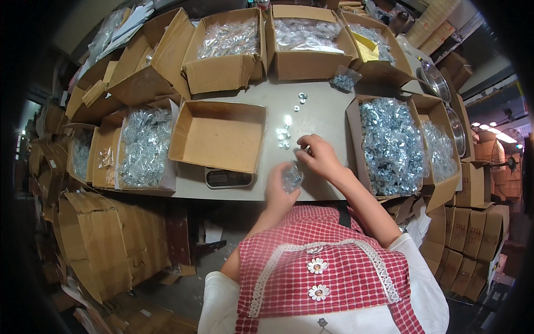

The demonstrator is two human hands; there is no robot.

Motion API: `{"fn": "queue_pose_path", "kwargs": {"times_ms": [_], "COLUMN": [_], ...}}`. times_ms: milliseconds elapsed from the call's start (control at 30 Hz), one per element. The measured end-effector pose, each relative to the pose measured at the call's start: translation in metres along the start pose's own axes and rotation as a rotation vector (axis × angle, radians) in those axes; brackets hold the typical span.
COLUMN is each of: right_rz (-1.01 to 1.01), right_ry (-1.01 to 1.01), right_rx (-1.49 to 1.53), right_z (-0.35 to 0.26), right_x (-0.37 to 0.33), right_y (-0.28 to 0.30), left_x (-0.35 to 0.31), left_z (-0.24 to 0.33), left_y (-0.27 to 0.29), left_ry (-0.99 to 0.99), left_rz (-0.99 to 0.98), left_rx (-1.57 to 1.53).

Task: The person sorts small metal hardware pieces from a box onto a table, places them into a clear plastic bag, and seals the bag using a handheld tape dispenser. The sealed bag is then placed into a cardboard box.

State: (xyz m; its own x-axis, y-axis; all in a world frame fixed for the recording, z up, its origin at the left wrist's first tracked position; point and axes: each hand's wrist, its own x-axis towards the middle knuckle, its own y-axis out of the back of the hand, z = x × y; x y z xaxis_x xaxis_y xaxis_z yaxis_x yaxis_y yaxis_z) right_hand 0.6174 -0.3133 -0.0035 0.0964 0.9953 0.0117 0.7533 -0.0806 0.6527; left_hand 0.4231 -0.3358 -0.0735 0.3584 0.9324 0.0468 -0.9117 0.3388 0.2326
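Observation:
My left hand (278, 187) is closed round a small clear plastic bag (292, 177) with shiny metal bits inside, near the table's front edge. Just right of it and a little farther off, my right hand (321, 158) has thumb and fingers pinched together over the table; what they hold, if anything, is too small to make out. Beyond the fingers lies a loose cluster of small shiny metal pieces (283, 135). Several more small metal pieces (302, 99) are scattered farther back. To the left, a shallow open cardboard box (218, 133) rests on a digital scale (229, 178).
Open boxes of bagged hardware stand on both sides, including a left box (146, 146) and a right box (391, 147). A row of cartons (221, 72) lines the back. One filled bag (345, 79) lies at back right. A large carton (114, 239) stands below left.

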Motion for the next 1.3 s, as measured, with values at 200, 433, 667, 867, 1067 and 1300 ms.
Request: {"fn": "queue_pose_path", "kwargs": {"times_ms": [200,433,667,867,1067,1300], "right_rz": [-0.004,-0.072,-0.154,-0.266,-0.31,-0.282], "right_ry": [0.051,0.082,0.365,0.449,0.517,0.561], "right_rx": [-0.189,-0.143,0.071,-0.071,-0.199,-0.132], "right_z": [0.004,0.011,-0.027,-0.036,-0.042,-0.048], "right_x": [0.028,0.024,-0.027,-0.04,-0.041,-0.04], "right_y": [-0.04,-0.02,0.04,0.045,0.046,0.043], "left_x": [0.0,0.001,0.001,0.001,0.002,0.003], "left_z": [0.0,0.006,0.001,0.005,0.01,0.008], "left_y": [0.002,0.003,0.001,0.002,0.003,0.003], "left_ry": [-0.132,-0.064,-0.037,-0.01,-0.061,-0.108], "left_rz": [0.042,0.033,0.019,0.002,0.02,0.028], "left_rx": [0.104,0.052,0.041,0.042,0.087,0.1]}}
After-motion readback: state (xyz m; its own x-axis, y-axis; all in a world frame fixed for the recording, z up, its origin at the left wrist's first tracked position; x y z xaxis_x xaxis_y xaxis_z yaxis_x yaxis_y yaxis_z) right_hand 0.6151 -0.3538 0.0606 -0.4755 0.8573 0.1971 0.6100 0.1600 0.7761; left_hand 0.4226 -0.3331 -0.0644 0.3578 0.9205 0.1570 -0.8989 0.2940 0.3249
